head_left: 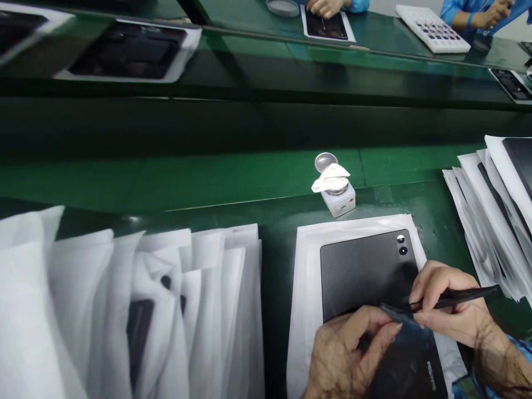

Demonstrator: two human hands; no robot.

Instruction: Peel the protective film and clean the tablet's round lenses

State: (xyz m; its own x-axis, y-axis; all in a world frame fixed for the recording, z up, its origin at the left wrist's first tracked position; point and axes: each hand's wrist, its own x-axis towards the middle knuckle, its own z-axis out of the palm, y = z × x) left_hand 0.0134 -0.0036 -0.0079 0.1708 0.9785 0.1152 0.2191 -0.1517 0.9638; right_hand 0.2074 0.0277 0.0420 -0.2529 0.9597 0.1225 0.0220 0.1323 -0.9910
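Green workbench [208,177]: grey tablet [366,271] lies back-up on a white foam sheet [307,288]. My left hand [349,349] pinches dark film [411,328] at the tablet's near end. My right hand [449,310], touching the film, grips a black stylus [469,295].

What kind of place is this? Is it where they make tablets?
Most likely a factory line for tablets. A dark tablet lies on a white sheet on the green bench, wrapped ones are stacked beside it, and other people in blue sleeves work opposite.
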